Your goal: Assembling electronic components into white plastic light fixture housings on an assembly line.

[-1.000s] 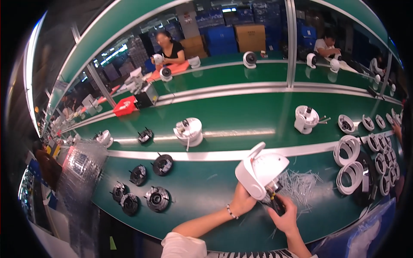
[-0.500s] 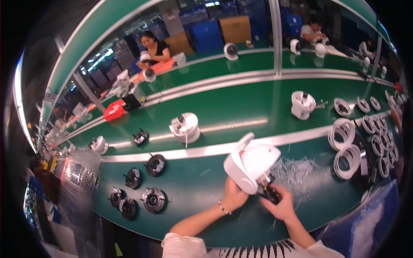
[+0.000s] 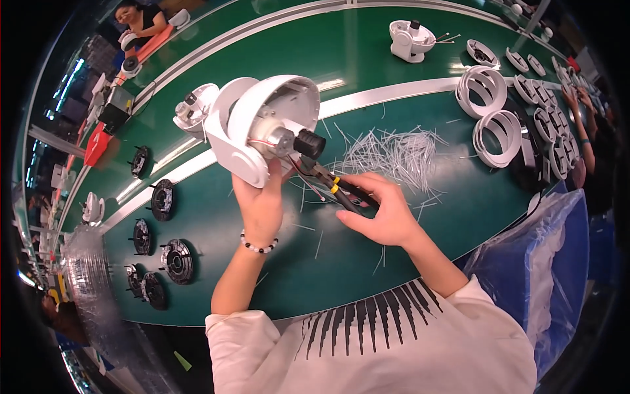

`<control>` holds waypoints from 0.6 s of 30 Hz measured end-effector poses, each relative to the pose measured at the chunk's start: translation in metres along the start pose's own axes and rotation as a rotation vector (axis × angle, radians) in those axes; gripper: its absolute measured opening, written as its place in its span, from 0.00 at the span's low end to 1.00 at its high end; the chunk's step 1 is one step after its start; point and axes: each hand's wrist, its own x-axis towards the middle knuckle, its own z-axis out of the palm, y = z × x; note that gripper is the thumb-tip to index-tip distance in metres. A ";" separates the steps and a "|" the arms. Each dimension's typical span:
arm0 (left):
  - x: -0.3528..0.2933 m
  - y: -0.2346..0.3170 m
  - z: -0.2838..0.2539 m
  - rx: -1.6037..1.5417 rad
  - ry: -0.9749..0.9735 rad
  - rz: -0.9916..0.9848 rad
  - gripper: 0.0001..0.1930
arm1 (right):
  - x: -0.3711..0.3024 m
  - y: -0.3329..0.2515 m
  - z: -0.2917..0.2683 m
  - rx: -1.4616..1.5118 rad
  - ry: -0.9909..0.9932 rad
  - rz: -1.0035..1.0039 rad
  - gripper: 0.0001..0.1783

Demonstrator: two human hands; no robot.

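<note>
My left hand (image 3: 260, 207), a beaded bracelet at its wrist, grips a white camera housing (image 3: 236, 154) from below and holds it tilted above the bench. The open shell shows a silver motor (image 3: 278, 140) and a black lens barrel (image 3: 310, 144). Thin red and dark wires (image 3: 303, 176) hang beneath them. In my closed right hand (image 3: 386, 213) is a pair of cutting pliers (image 3: 341, 189) with black and yellow handles. Its jaws are close to the wires under the motor; whether they touch cannot be made out. My left fingertips are hidden behind the housing.
A heap of cut white plastic strips (image 3: 394, 154) lies beyond my right hand. Black round parts (image 3: 177, 261) stand at left, white rings (image 3: 497, 139) at right. Other white housings (image 3: 410, 43) rest on the green belt (image 3: 262, 56). A co-worker's arms (image 3: 586, 128) show at far right.
The housing has turned, so its open side with motor and lens now faces me. My view has tilted downward. The pliers, mostly hidden before, now show plainly by the wires.
</note>
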 end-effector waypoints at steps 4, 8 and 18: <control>-0.003 0.003 -0.002 -0.025 -0.008 -0.015 0.19 | 0.002 0.002 0.003 0.034 -0.008 0.046 0.27; -0.008 0.007 0.002 0.067 -0.020 0.009 0.18 | 0.003 -0.003 0.005 -0.043 -0.024 0.026 0.27; -0.006 -0.003 -0.003 0.392 -0.098 0.168 0.21 | 0.010 -0.007 0.017 -0.145 0.047 -0.064 0.27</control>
